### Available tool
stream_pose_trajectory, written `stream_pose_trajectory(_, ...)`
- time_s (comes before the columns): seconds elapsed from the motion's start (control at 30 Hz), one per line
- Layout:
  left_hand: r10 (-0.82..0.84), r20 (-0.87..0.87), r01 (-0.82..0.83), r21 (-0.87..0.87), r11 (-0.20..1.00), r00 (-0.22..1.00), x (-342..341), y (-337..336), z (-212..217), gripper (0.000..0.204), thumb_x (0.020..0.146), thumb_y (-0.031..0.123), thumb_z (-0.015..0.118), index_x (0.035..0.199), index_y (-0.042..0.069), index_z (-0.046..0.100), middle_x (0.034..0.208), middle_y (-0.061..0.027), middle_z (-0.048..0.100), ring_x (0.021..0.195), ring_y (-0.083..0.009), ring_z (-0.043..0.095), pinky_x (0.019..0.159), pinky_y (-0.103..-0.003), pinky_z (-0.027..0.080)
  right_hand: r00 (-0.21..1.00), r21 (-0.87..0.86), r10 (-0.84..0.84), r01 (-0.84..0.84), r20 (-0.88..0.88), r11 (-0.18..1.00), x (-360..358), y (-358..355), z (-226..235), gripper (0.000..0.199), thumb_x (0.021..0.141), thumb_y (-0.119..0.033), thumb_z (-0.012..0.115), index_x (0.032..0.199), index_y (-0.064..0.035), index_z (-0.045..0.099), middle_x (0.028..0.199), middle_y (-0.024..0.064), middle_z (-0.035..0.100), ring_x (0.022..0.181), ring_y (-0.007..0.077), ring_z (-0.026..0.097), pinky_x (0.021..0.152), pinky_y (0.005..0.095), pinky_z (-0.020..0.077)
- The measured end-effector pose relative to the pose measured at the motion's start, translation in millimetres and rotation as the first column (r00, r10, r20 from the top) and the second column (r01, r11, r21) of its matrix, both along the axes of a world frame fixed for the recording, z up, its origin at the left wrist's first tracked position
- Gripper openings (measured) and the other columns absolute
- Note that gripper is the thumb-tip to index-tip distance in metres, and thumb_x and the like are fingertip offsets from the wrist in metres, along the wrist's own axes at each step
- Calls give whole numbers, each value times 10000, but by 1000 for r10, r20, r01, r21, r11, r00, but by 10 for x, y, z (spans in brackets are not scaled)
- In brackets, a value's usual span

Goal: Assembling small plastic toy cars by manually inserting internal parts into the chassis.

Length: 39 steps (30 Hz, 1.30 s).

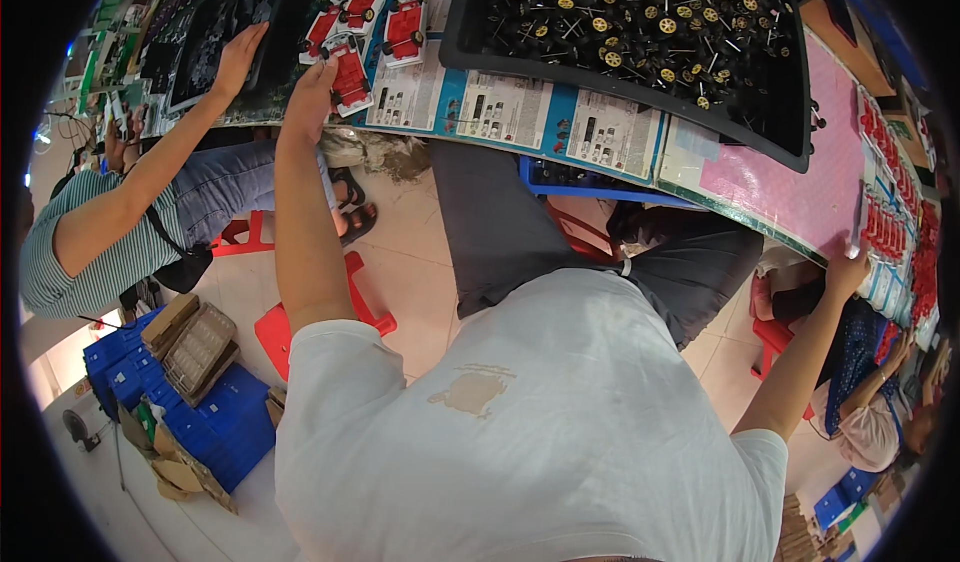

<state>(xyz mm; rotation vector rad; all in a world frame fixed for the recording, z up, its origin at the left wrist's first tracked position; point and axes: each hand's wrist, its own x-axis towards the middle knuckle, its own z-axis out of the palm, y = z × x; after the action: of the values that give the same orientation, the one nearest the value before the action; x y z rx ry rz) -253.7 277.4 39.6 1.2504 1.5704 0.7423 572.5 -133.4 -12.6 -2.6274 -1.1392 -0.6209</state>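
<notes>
My left hand is at the table's front edge, its fingers closed on the near end of a red and white toy car. Several similar toy cars lie just beyond it, one of them a separate red and white car to the right. Far to the right, my right hand is at the table edge with its fingers curled. A small pale shape shows at its fingertips, too small to name. Nearest to that hand are rows of red and white toy parts.
A black tray of black and yellow wheels on axles lies ahead, over printed sheets and a pink surface. At left, a co-worker's hand reaches to another dark tray. Red stools and blue crates stand on the floor.
</notes>
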Motion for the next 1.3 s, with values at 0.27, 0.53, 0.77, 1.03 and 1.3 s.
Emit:
stream_pose_trajectory(0.27, -102, -362, 188, 211, 959, 927, -74, 95, -97, 489, 1028, 386, 497, 1261, -26, 619, 1192, -129, 683, 1121, -201, 605, 994, -294, 416, 1000, 42, 13, -12, -10, 999, 206, -43, 52, 465, 884, -312, 675, 1248, -27, 622, 1187, 301, 592, 1140, 451, 553, 995, 489, 438)
stream_pose_trajectory(0.53, 203, -961, 368, 259, 893, 186, 523, -611, 425, 620, 983, 534, 495, 1259, -15, 583, 1189, -277, 605, 1068, -445, 605, 863, -502, 503, 995, -20, -98, 98, 14, 995, -10, 246, 207, 290, 903, -192, 592, 1151, -63, 671, 1015, 203, 696, 964, 385, 667, 824, 452, 521)
stream_pose_trajectory(0.77, -622, 255, 588, 202, 783, 741, 2235, -2020, 311, 463, 961, 324, 642, 1277, -6, 572, 1144, -106, 654, 758, -110, 602, 709, -252, 507, 906, 486, 94, 132, -413, 864, -1868, 232, 1056, 228, 896, -183, 715, 1025, 1, 681, 786, 56, 674, 684, 137, 625, 639, 264, 496)
stream_pose_trajectory(1.03, -414, 867, 580, 191, 792, 279, 3238, -2287, 282, 495, 813, 154, 718, 1218, 45, 455, 1262, -182, 562, 1096, -229, 603, 969, -363, 506, 544, 689, 804, -487, -240, 536, -2683, 483, 1025, 80, 816, 21, 697, 888, 21, 661, 936, 142, 646, 876, 265, 629, 765, 327, 505)
stream_pose_trajectory(1.3, -344, 873, 660, 34, 751, 345, 3015, -2308, 194, 527, 805, 149, 657, 1282, 66, 447, 1236, -124, 534, 764, -125, 568, 521, -231, 420, 779, 309, 572, -495, -256, 812, -1382, 1284, 353, 298, 823, 28, 648, 1105, -53, 703, 1083, 133, 656, 823, 260, 660, 706, 316, 539)
